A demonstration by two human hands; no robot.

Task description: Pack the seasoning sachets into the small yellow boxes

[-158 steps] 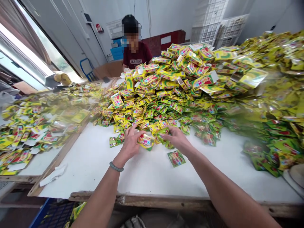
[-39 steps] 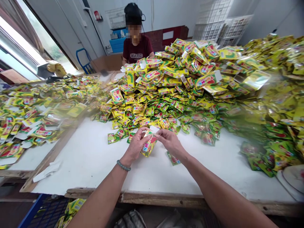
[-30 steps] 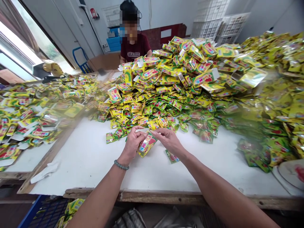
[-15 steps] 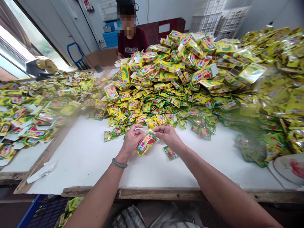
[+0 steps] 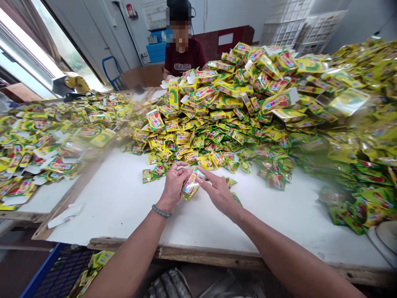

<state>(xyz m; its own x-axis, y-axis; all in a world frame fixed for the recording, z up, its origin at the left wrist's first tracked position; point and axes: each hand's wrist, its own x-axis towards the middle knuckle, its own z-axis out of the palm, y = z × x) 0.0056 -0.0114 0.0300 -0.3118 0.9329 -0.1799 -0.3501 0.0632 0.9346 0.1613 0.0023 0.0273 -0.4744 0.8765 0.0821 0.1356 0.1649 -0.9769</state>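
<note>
Over the white tabletop point(image 5: 130, 207), a small printed yellow-and-green box point(image 5: 191, 186) with bright lettering is held at a tilt. My left hand point(image 5: 175, 182), with a beaded bracelet at the wrist, pinches its left edge. The thumb and index finger of my right hand point(image 5: 217, 188) rest on its upper right end, so that end is partly covered. Small green sachets point(image 5: 237, 198) lie just beyond and beside my right hand, partly hidden by it. Past my fingertips begins a heap of small yellow and green sachets point(image 5: 198, 142).
Printed boxes point(image 5: 211, 99), several with white flaps out, top the heap. More boxes point(image 5: 58, 163) lie left beyond a wooden strip point(image 5: 80, 182). A person point(image 5: 184, 56) is across the table. A blue crate point(image 5: 52, 269) with packets stands below the wooden front edge point(image 5: 211, 254).
My right hand has shifted its fingers onto the face and upper end of the box, which has turned slightly more upright. The whole view has swung a little to the left.
</note>
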